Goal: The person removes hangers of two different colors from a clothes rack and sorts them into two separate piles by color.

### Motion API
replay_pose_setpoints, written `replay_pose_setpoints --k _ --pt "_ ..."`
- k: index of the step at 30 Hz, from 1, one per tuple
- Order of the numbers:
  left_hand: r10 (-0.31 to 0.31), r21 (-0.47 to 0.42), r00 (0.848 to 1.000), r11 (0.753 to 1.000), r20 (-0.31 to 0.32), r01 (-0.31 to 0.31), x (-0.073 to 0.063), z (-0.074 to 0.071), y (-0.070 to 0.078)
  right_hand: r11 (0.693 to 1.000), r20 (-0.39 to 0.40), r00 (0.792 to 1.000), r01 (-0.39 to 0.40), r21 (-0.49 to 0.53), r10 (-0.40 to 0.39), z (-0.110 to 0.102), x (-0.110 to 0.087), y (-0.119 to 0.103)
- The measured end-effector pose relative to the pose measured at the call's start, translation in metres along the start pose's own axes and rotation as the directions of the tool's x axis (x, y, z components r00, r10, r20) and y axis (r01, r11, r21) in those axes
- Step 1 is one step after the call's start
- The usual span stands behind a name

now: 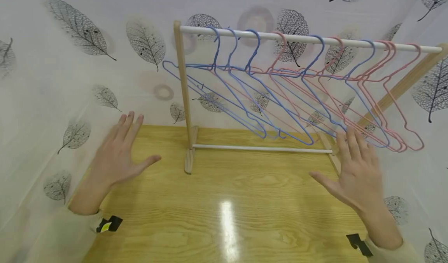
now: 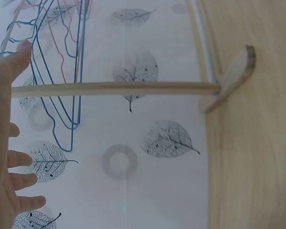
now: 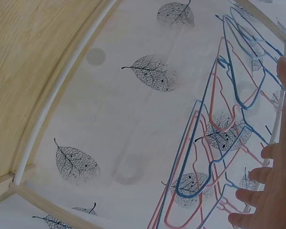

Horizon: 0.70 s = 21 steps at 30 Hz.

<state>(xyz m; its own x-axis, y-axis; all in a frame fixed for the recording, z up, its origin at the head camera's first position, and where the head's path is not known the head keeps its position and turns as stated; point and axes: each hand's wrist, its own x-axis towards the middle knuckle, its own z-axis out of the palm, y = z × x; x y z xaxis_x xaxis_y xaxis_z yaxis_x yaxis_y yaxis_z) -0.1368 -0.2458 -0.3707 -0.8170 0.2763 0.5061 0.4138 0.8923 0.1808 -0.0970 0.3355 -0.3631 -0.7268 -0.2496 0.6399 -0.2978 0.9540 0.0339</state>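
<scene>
Blue hangers (image 1: pixel 259 88) and pink hangers (image 1: pixel 392 96) hang mixed along the white top rail (image 1: pixel 238 33) of a small wooden garment rack (image 1: pixel 183 84). To the left of the rack my left hand (image 1: pixel 117 154) is held with fingers extended and thumb spread, holding nothing. My right hand (image 1: pixel 362 173) is spread the same way at the rack's right side, its fingertips overlapping the lower ends of the hangers in the head view. Both wrist views show the hangers beyond the fingers, with nothing gripped.
The rack stands at the back of a wood-grain table (image 1: pixel 245 201), its lower white bar (image 1: pixel 259 148) close above the surface. Behind and at both sides hangs a white sheet (image 1: pixel 147 92) printed with dark leaves. Wooden feet (image 2: pixel 236 71) stick out from the rack toward the front.
</scene>
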Motion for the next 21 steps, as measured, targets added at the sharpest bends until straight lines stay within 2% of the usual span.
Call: replay_pose_setpoints --k 5,9,11,14,17,21 --pt "-0.018 -0.156 0.996 0.988 -0.090 0.004 0.021 0.004 0.006 0.998 -0.093 0.995 0.040 0.058 -0.034 0.009 0.013 -0.014" --pt "-0.034 -0.279 0.982 0.960 -0.188 -0.020 0.038 0.010 0.008 0.993 -0.137 0.989 0.068 0.098 -0.054 0.013 0.021 -0.027" --pt "-0.065 -0.345 0.974 0.939 -0.215 -0.014 0.046 0.012 0.009 0.990 -0.142 0.988 0.076 0.120 -0.058 0.014 0.025 -0.034" --pt "-0.129 -0.467 0.968 0.884 -0.215 0.015 0.057 0.015 0.011 0.982 -0.155 0.985 0.097 0.162 -0.072 0.014 0.031 -0.043" --pt "-0.200 -0.591 0.963 0.805 -0.178 0.058 0.068 0.014 0.014 0.968 -0.178 0.979 0.132 0.212 -0.094 0.015 0.038 -0.050" --pt "-0.274 -0.692 0.954 0.712 -0.120 0.117 0.081 0.011 0.015 0.956 -0.170 0.981 0.132 0.264 -0.088 0.014 0.045 -0.062"
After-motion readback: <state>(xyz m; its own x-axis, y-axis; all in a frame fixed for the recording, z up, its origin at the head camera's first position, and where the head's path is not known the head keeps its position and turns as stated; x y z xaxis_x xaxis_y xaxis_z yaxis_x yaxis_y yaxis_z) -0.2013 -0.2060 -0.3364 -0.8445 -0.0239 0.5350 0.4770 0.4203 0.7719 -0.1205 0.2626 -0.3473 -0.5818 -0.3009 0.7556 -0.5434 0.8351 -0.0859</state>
